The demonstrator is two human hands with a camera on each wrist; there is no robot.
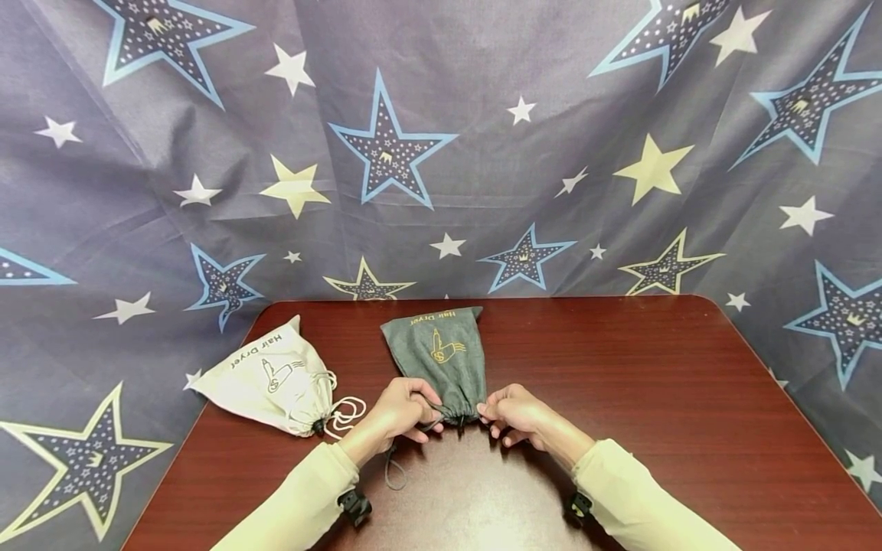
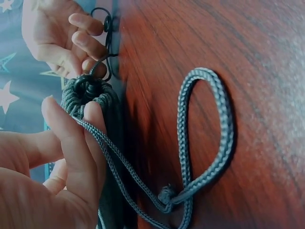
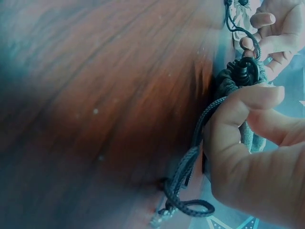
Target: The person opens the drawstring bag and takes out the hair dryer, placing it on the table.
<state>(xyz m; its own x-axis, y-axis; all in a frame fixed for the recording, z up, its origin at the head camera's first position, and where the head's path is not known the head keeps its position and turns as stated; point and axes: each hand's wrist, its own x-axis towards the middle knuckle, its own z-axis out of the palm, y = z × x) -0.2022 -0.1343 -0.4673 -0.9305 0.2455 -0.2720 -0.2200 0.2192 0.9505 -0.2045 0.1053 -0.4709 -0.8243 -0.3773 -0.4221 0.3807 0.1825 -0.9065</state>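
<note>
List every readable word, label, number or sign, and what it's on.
"Hair Dryer": gray bag, yellow print, upside down in the head view.
"Hair Dryer": white bag, dark print, also upside down there.
Small mark inside each bag's dryer drawing: too small to read.

head: grey bag (image 1: 437, 360) partly hidden behind left hand (image 1: 405, 409); sleeves (image 1: 648, 490), desk (image 1: 689, 428) cut off at bottom | left wrist: left hand cropped at left, grey cord (image 2: 224, 109) at bottom | right wrist: right hand (image 3: 259, 171) cropped at right; cord tip blurred; white bag (image 3: 244, 21) cut off above
</note>
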